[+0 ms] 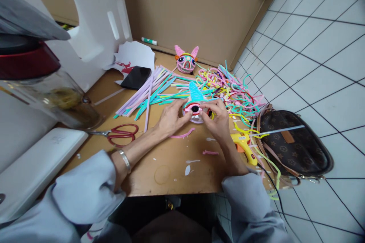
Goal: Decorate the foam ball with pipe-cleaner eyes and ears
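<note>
Between my two hands, just above the table, is a small pipe-cleaner animal head [195, 97] with a blue pointed ear, a pink-rimmed black eye and a clear round body. My left hand [173, 115] grips its left side, thumb close under the eye. From the other side my right hand [217, 117] pinches at the eye's edge with thumb and forefinger. Below them on the table lie a curved pink pipe cleaner [183, 133] and a short pink piece [210, 153]. A finished-looking animal head [186, 60] with pink ears stands at the back.
Straight pipe cleaners [148, 93] and a tangled heap of them [228, 87] cover the table's far side. Red-handled scissors [122, 135] and a black phone [136, 77] lie left. A yellow glue gun [244, 147] and brown handbag [293, 142] are right; a glass jug [65, 98] stands far left.
</note>
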The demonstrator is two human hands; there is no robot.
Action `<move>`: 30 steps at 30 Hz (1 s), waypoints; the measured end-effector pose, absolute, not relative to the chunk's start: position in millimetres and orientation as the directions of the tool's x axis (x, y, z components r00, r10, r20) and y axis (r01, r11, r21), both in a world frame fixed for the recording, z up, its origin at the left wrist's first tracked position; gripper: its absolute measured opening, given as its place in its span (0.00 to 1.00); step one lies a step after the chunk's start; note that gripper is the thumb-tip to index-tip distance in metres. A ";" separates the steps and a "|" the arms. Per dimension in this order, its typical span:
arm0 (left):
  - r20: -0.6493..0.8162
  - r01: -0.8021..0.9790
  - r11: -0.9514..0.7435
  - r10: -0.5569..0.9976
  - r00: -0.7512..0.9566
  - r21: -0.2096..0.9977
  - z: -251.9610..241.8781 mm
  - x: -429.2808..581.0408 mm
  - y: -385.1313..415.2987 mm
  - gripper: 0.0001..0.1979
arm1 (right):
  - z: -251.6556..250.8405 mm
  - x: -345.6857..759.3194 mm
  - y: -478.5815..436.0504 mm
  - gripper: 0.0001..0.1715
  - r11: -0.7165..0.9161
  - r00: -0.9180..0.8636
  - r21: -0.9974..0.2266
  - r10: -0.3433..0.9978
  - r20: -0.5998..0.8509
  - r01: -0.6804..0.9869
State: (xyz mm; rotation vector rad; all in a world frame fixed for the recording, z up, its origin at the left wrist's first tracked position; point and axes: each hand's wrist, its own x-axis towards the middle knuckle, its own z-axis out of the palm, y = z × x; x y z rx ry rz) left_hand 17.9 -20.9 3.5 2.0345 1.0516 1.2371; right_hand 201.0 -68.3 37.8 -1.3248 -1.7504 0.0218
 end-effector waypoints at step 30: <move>0.438 0.381 -0.495 0.869 0.232 0.781 6.9 22.8 -27.5 0.25 | 35.8 185.2 -72.2 0.06 0.330 0.135 -0.579 0.776 0.616 0.746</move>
